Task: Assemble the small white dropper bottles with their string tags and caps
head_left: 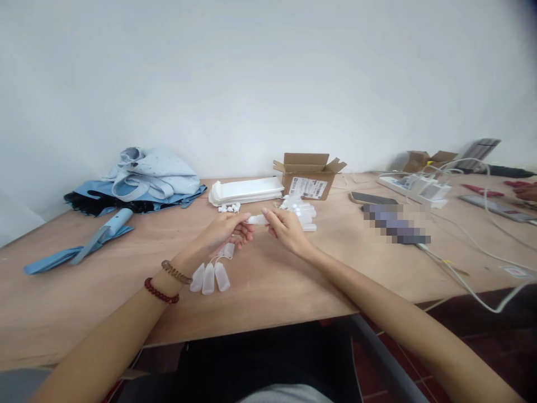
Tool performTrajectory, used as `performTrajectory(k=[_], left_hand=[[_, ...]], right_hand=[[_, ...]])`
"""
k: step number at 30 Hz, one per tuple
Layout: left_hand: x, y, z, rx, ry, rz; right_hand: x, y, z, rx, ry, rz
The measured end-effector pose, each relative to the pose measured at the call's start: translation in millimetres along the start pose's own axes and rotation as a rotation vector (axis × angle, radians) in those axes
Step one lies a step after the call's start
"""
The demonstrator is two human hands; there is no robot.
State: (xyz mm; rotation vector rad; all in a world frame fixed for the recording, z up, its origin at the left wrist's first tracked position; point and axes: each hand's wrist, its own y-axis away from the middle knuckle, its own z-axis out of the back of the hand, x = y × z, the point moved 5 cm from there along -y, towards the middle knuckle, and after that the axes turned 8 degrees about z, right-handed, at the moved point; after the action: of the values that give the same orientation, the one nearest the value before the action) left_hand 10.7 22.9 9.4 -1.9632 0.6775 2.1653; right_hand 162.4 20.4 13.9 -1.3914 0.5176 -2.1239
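Between my two hands, over the middle of the table, is a small translucent white plastic bottle (257, 219). My left hand (230, 228) pinches one end of it, its other fingers curled. At the opposite end, the thumb and fingers of my right hand (287, 229) are closed on it. Several similar bottles (208, 279) lie near my left wrist, with a thin white strand by their tops. Behind my right hand is a pile of more bottles (304, 211). Small white pieces (229, 207), perhaps caps, sit just beyond my left hand.
An opened cardboard box (308, 176) and a flat white package (247, 190) stand at the back. Leftward lie a blue umbrella (113, 224) and a pale cloth bag (157, 173). On the right are phones (373, 198), a power strip (415, 190), cables and another person's hand (526, 192).
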Motion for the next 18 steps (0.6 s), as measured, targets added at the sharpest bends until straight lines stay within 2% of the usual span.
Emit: performTrajectory(k=[3, 9, 14, 18], left_hand=[[-0.3, -0.5, 1.7, -0.012, -0.003, -0.033], [-5.9, 2.1, 2.5, -0.091, -0.104, -0.212], [-5.4, 2.4, 1.0, -0.052, -0.102, -0.119], [-3.2, 1.6, 1.3, -0.055, -0.066, -0.046]], right_hand=[[-2.4, 0.7, -0.8, 0.007, 0.010, -0.010], [-8.0, 0.7, -0.7, 0.017, -0.108, -0.144], [-7.0, 1.3, -1.6, 0.018, -0.136, -0.175], [-5.5, 1.9, -1.7, 0.021, -0.032, -0.067]])
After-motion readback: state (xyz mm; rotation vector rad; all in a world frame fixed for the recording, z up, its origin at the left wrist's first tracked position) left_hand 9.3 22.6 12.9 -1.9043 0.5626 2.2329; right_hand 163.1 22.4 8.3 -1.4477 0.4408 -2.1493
